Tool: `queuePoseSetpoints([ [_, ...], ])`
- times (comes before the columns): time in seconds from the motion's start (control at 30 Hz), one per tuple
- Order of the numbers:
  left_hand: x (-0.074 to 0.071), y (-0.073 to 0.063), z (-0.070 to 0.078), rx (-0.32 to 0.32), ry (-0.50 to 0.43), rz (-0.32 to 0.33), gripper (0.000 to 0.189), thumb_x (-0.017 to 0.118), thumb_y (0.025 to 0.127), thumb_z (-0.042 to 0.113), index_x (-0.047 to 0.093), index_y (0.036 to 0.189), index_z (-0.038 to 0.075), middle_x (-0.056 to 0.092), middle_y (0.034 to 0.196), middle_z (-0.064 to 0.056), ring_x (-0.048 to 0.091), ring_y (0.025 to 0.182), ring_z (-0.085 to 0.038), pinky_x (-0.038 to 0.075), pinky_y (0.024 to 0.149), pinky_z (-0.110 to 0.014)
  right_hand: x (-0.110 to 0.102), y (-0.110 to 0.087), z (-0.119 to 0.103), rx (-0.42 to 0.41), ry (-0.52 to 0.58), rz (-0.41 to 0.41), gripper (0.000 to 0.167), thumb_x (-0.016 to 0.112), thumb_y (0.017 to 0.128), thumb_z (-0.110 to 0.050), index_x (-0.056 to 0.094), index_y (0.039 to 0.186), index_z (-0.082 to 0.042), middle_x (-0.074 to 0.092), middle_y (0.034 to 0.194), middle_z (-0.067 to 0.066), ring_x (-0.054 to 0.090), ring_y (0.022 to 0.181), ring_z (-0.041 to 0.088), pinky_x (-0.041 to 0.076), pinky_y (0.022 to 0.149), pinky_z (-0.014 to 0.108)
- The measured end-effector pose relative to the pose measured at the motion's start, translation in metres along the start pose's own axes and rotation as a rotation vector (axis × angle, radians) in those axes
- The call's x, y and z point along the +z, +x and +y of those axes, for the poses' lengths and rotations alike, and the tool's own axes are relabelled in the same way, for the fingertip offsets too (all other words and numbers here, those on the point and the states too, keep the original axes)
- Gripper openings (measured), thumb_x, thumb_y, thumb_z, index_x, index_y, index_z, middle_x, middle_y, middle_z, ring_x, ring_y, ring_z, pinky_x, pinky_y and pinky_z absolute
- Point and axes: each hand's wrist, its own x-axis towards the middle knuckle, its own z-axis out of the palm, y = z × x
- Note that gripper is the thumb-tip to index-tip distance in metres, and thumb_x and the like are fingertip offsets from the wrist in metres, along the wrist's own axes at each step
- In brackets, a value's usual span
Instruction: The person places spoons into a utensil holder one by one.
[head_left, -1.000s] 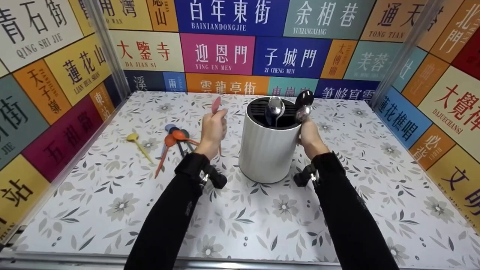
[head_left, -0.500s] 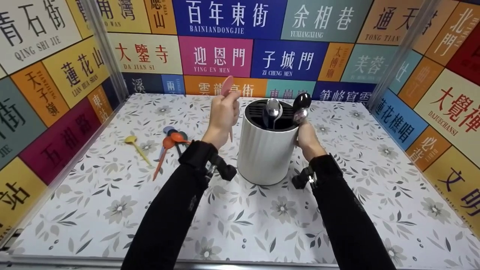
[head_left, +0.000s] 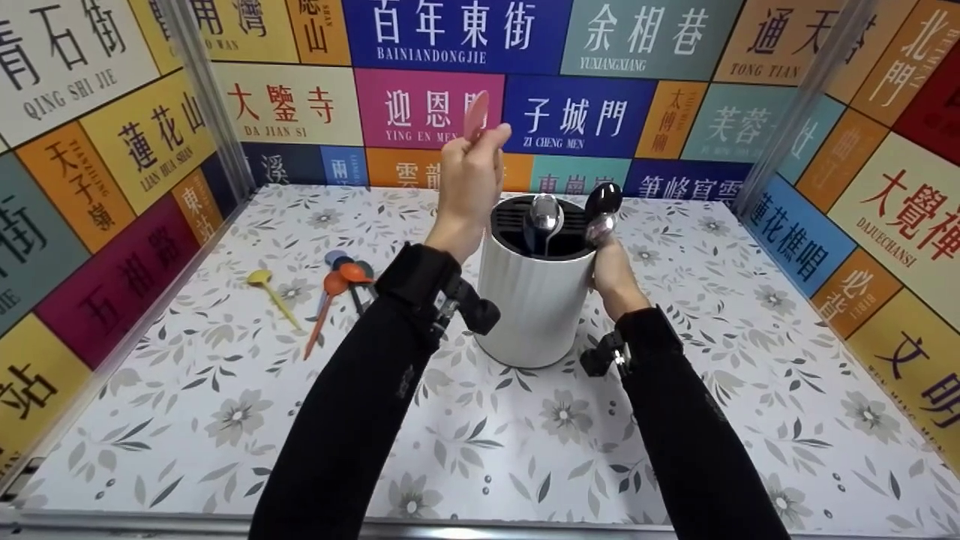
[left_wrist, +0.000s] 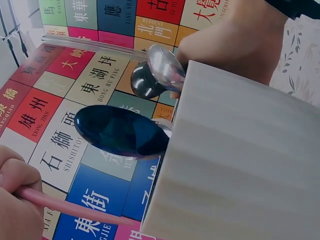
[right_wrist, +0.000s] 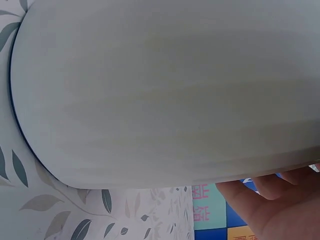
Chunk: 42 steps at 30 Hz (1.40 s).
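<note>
My left hand (head_left: pixel 471 176) grips a pink spoon (head_left: pixel 476 114), bowl up, over the left rim of a white ribbed utensil holder (head_left: pixel 532 311). In the left wrist view the handle of the pink spoon (left_wrist: pixel 75 206) slants from the fist toward the holder's rim. My right hand (head_left: pixel 615 277) holds the right side of the holder, fingers along its wall in the right wrist view. A shiny silver spoon (head_left: pixel 545 212) stands in the holder's black slotted top, and a black spoon (head_left: pixel 604 199) beside a smaller silvery one leans at the right rim.
Left of the holder lie a yellow spoon (head_left: pixel 260 277), a red-orange spoon (head_left: pixel 335 283), an orange spoon (head_left: pixel 354 272) and a blue spoon (head_left: pixel 336 257), partly overlapping. Printed panels (head_left: pixel 431 109) wall the flower-patterned table (head_left: pixel 480 450) at the back and both sides.
My left hand has risen and moved right with the pink spoon, from beside the holder to over its left rim. My right hand has stayed on the holder.
</note>
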Motion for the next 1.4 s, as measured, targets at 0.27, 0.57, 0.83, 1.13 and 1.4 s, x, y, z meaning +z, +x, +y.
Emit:
queuePoseSetpoints([
  [0.27, 0.009, 0.002, -0.009, -0.017, -0.126, 0.062, 0.053, 0.054, 0.105, 0.010, 0.033, 0.058, 0.019, 0.027, 0.049, 0.008, 0.020, 0.043, -0.007, 0.016, 0.044, -0.023, -0.001, 0.000, 0.002, -0.027, -0.002, 0.006, 0.032, 0.023, 0.113, -0.032, 0.049, 0.105, -0.016, 0.045, 0.084, -0.006, 0.043, 0.068, 0.005, 0.037, 0.069, 0.024],
  [0.57, 0.013, 0.000, -0.033, -0.033, -0.171, 0.056, 0.051, 0.056, 0.099, 0.001, 0.030, 0.060, 0.019, 0.023, 0.049, 0.008, 0.018, 0.043, -0.005, 0.014, 0.043, -0.021, -0.003, 0.001, 0.004, -0.092, -0.009, -0.004, 0.034, 0.022, 0.112, -0.029, 0.049, 0.096, -0.016, 0.047, 0.084, -0.007, 0.043, 0.069, 0.005, 0.037, 0.070, 0.023],
  [0.83, 0.028, 0.001, -0.048, 0.016, -0.064, 0.031, 0.048, 0.057, 0.093, -0.005, 0.036, 0.056, 0.016, 0.030, 0.049, 0.008, 0.027, 0.044, -0.005, 0.021, 0.048, -0.022, -0.002, 0.001, 0.006, -0.106, -0.002, 0.012, 0.040, 0.021, 0.113, -0.029, 0.053, 0.095, -0.015, 0.051, 0.074, -0.010, 0.046, 0.063, 0.003, 0.039, 0.065, 0.021],
  [1.13, 0.036, 0.001, -0.053, -0.069, 0.059, 0.011, 0.034, 0.055, 0.093, -0.006, 0.052, 0.063, 0.009, 0.052, 0.156, 0.010, 0.030, 0.047, -0.006, 0.028, 0.051, -0.020, 0.000, 0.001, 0.003, -0.116, 0.010, 0.026, 0.039, 0.023, 0.111, -0.025, 0.049, 0.084, -0.016, 0.038, 0.059, -0.012, 0.032, 0.048, 0.002, 0.030, 0.052, 0.020],
  [1.4, 0.034, 0.005, -0.057, -0.080, 0.089, 0.009, 0.045, 0.061, 0.092, 0.003, 0.039, 0.056, 0.018, 0.034, 0.054, 0.008, 0.031, 0.049, -0.006, 0.031, 0.056, -0.024, -0.001, 0.001, 0.004, -0.127, -0.021, 0.028, 0.038, 0.023, 0.111, -0.026, 0.045, 0.082, -0.016, 0.033, 0.056, -0.012, 0.031, 0.047, 0.003, 0.029, 0.052, 0.020],
])
